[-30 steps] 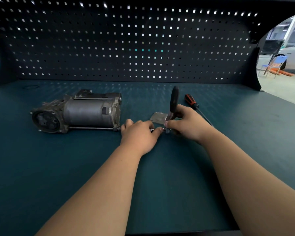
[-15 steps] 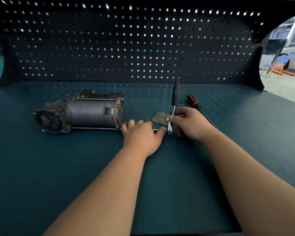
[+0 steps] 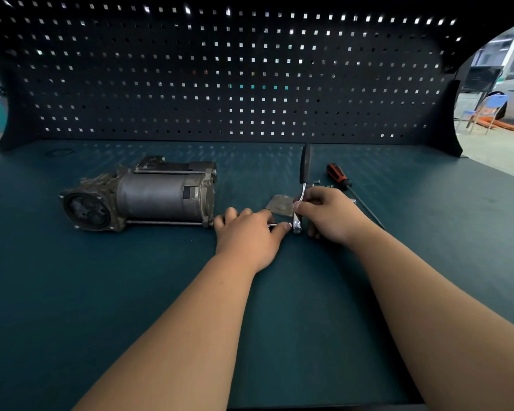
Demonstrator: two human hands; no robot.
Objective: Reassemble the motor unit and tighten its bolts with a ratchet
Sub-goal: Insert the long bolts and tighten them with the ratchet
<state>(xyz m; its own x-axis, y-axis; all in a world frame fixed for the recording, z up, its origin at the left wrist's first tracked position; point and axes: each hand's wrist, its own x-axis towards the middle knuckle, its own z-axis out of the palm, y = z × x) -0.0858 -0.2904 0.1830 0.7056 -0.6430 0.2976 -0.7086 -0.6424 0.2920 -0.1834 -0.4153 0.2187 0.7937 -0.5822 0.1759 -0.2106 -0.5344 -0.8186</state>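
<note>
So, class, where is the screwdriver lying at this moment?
In the head view the screwdriver lies on the bench, right of centre, just behind the right hand and right of the ratchet.

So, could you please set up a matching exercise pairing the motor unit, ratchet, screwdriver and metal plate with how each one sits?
Things:
1 motor unit
2 ratchet
3 screwdriver
4 metal plate

States:
A lying flat, just left of the ratchet's shaft
B on its side, farthest left
C handle upright, held by the right hand
D lying flat, orange-and-black handle, farthest right

Pairs: 1-B; 2-C; 3-D; 4-A
</note>
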